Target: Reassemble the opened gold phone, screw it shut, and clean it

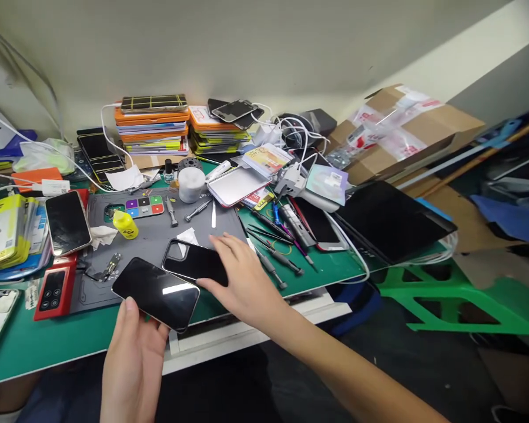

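A smartphone (152,292) with a dark, glossy screen rests in my left hand (134,355), thumb at its near edge and fingers underneath. A strip of light reflects off its glass. Just behind it, my right hand (244,282) grips a black phone case (196,261) by its right end, thumb on the near side and fingers over the far side. The case has a large camera cutout at its left end. Phone and case are close together over the front of a grey work mat (152,238); whether they touch, I cannot tell.
On the mat stand a yellow bottle (126,225) and a white round container (191,184). Another phone (67,223) lies at left. Screwdrivers (278,258) and tweezers lie at right. Stacked boxes (152,129) line the wall; a green stool (462,305) stands beyond the table.
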The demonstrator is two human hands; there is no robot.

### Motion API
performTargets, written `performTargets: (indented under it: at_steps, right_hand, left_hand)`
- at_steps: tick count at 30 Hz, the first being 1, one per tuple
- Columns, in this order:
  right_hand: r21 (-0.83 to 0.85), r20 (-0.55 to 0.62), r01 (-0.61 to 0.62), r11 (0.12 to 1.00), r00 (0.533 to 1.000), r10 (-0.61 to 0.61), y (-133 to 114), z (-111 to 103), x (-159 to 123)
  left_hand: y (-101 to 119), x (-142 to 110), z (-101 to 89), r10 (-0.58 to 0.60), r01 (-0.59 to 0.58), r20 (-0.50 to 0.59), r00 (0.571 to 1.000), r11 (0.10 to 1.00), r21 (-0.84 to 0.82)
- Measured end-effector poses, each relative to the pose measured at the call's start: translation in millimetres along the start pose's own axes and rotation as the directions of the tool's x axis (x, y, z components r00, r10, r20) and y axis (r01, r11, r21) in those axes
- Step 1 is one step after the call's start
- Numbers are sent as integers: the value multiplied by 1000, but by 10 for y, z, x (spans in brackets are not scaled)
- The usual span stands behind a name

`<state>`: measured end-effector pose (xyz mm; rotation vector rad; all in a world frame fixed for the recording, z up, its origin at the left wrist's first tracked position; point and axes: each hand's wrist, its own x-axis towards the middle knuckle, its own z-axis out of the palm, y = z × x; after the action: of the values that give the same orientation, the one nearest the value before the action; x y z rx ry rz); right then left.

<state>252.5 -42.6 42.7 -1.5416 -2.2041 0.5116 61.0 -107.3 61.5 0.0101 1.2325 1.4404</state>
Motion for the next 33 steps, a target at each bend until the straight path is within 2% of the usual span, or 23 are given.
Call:
performTargets:
  at_steps: [2, 3, 5, 7, 10, 13, 15, 16, 18, 20, 22, 23, 24, 25, 29, 33]
  right_hand:
    - [144, 57, -12, 990, 998, 4, -90, -145, -135]
    - [186, 109, 33, 982, 993, -54, -152, -200, -201]
    - [167, 183, 118, 979, 972, -149, -274, -256, -296]
    - [111, 214, 131, 985, 965, -153, -343, -256, -326]
    - [79, 220, 82, 993, 971, -98, -277, -250, -278]
    - [58, 200, 117, 991, 972, -127, -54, -313, -187]
    - [28, 190, 161, 986, 968, -164, 107, -371, -120]
    - [16, 190, 184, 983, 964, -184, 175, -393, -87]
    - [4, 196, 223, 975, 956, -220, 274, -407, -29]
    - [8, 201, 249, 969, 948, -245, 324, -377, 17]
    - [11, 192, 256, 967, 948, -253, 342, -310, 50]
    - [9, 184, 258, 966, 949, -255, 344, -269, 61]
    - [2, 175, 256, 967, 952, -253, 344, -227, 68]
    - [-8, 171, 253, 967, 953, -248, 342, -184, 69]
    - [-56, 176, 243, 968, 957, -230, 306, -45, 37]
    - [-80, 150, 256, 963, 959, -242, 260, 49, -9]
  left_hand:
    - [-47, -36, 56, -7, 8, 15, 1000, 1000, -12]
    - [-79, -61, 91, -23, 23, 35, 999, 1000, -21]
    - [-154, -117, 166, -76, 78, 98, 992, 997, -21]
    - [-228, -165, 230, -140, 138, 156, 978, 990, 22]
    - [-287, -166, 261, -180, 160, 232, 956, 982, 102]
    - [-222, -44, 159, -236, 143, 350, 907, 951, 273]
    - [-102, 88, 9, -323, 101, 386, 864, 863, 495]
    - [-27, 161, -79, -334, 41, 382, 862, 796, 603]
    - [131, 311, -240, -274, -139, 365, 890, 599, 789]
    - [267, 461, -331, -117, -321, 388, 914, 373, 870]
    - [352, 609, -323, 8, -472, 475, 880, 123, 873]
    - [375, 680, -286, 34, -523, 522, 852, 23, 852]
    - [386, 747, -233, 45, -552, 553, 832, -29, 833]
    - [390, 806, -170, 47, -569, 571, 820, -54, 821]
    - [384, 942, 66, 10, -605, 606, 795, -56, 794]
    - [389, 933, 185, -35, -630, 630, 776, 3, 776]
